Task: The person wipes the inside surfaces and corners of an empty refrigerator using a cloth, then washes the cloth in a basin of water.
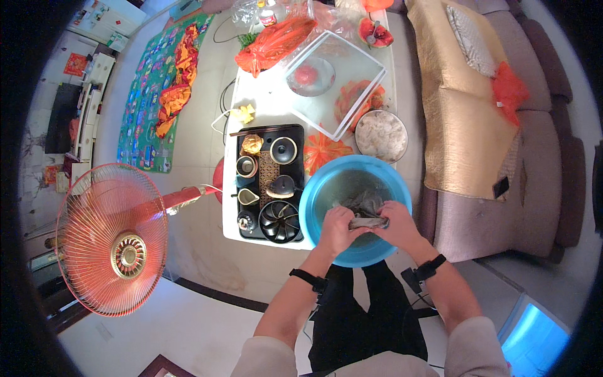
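Note:
A blue plastic basin point(308, 207) stands at the near right corner of the white table, with murky liquid and dark greyish, wet-looking material point(365, 201) in it. Over its near half, my left hand point(338, 228) and my right hand point(396, 223) grip the two ends of a flat greyish piece point(368, 223), whose exact kind I cannot tell. Fingers of both hands curl around it, and the thumbs meet below it. Just beyond the basin sits a round bowl of whitish pieces point(381, 136). Black straps circle both wrists.
Left of the basin lies a black tea tray point(298, 134) with cups and lidded pots. Farther back are a clear white-rimmed box point(362, 110), red plastic bags point(278, 42) and cut watermelon point(375, 34). A red fan point(113, 240) stands left, a sofa point(476, 226) right.

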`<state>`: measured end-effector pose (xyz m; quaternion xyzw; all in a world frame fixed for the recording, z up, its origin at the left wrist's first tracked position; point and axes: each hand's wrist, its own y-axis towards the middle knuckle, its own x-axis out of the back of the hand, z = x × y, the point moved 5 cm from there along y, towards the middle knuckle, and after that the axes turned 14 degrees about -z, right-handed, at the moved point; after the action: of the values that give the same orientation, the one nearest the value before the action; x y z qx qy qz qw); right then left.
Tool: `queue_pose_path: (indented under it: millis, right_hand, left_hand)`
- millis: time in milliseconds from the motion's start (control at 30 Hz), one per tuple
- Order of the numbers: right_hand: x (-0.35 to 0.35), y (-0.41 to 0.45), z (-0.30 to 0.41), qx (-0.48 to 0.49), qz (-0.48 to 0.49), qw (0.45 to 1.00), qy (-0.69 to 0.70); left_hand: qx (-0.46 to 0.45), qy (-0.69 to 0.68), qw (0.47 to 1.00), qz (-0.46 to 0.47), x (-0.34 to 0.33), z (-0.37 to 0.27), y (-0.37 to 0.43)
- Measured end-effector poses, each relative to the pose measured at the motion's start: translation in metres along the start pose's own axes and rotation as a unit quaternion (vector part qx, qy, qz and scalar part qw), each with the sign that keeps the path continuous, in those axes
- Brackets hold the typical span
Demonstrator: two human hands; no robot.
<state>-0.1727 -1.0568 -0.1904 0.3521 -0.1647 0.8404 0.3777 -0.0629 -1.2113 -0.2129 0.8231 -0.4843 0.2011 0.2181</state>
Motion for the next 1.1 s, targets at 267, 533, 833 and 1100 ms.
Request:
queue_pose_path:
  millis: [267, 533, 833, 1100]
  right_hand:
    - [0.005, -0.015, 0.008, -0.059, 0.004, 0.998, 0.008]
    - [-0.045, -0.030, -0.032, -0.119, -0.031, 0.990, -0.068]
    - [-0.128, -0.037, -0.048, -0.144, 0.160, 0.952, -0.219]
    - [-0.174, -0.029, -0.110, -0.152, 0.224, 0.938, -0.215]
  left_hand:
    - [0.042, 0.129, 0.991, 0.015, 0.007, 0.012, -0.020]
    - [0.162, 0.214, 0.963, 0.024, -0.021, 0.038, -0.039]
    - [0.133, 0.263, 0.935, 0.196, -0.089, 0.071, -0.055]
    - [0.173, 0.288, 0.879, 0.338, -0.118, 0.116, -0.039]
